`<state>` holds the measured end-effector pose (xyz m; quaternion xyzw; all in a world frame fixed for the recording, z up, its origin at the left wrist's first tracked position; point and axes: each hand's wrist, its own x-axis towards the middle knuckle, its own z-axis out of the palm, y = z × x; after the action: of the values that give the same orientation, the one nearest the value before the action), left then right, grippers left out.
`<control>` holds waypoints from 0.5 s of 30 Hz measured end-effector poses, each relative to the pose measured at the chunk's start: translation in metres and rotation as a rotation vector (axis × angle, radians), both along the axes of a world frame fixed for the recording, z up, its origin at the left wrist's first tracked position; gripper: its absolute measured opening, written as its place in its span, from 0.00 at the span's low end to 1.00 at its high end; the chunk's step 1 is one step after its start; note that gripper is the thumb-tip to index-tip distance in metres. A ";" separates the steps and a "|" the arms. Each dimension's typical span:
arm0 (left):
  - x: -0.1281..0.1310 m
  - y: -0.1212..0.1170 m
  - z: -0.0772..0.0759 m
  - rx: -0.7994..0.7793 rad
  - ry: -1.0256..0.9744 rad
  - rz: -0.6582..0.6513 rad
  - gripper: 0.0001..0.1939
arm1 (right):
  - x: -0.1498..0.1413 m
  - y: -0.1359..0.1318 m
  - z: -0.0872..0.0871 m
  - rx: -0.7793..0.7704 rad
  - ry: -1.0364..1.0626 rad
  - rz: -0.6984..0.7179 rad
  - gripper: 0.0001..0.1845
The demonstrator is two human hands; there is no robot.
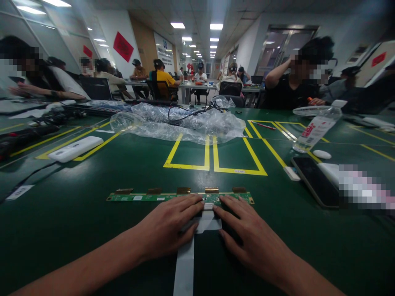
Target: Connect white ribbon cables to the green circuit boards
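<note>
A long, narrow green circuit board (148,197) with several copper-coloured tabs along its far edge lies crosswise on the table in front of me. A flat white ribbon cable (184,271) runs up from the near edge, folds, and meets the board's middle at a white connector. On the left side of that joint, my left hand (173,222) has fingertips on the board and its thumb at the cable's fold. My right hand (243,226) mirrors it from the right, index finger against the connector and thumb by the cable's edge. The fingers partly hide the joint.
Clear plastic wrap (185,123) with black cables lies beyond the yellow tape marks. A white device (76,149) is at left. To the right are a phone (314,181), a tilted bottle (319,127) and a white oval object (321,154). Other people sit around.
</note>
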<state>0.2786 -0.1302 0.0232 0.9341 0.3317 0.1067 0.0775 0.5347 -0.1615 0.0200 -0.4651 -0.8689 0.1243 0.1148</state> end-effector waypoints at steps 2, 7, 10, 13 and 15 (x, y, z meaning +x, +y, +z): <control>0.000 0.001 -0.004 0.006 0.030 0.026 0.27 | 0.001 0.002 -0.001 -0.011 0.020 0.011 0.30; -0.009 0.012 -0.008 -0.039 0.100 0.148 0.29 | 0.002 0.002 0.001 0.022 0.044 -0.009 0.31; -0.027 0.032 -0.012 -0.062 0.146 0.300 0.31 | 0.003 0.001 0.002 0.028 0.038 -0.017 0.30; -0.060 0.063 -0.015 -0.046 0.216 0.513 0.34 | 0.005 0.000 0.002 0.015 0.034 -0.021 0.29; -0.091 0.085 -0.016 -0.035 0.243 0.651 0.36 | 0.006 -0.001 0.002 0.014 0.049 -0.027 0.28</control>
<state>0.1878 -0.0450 0.0074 0.7838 0.6207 0.0081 0.0154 0.5409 -0.1620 0.0217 -0.4727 -0.8604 0.1282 0.1411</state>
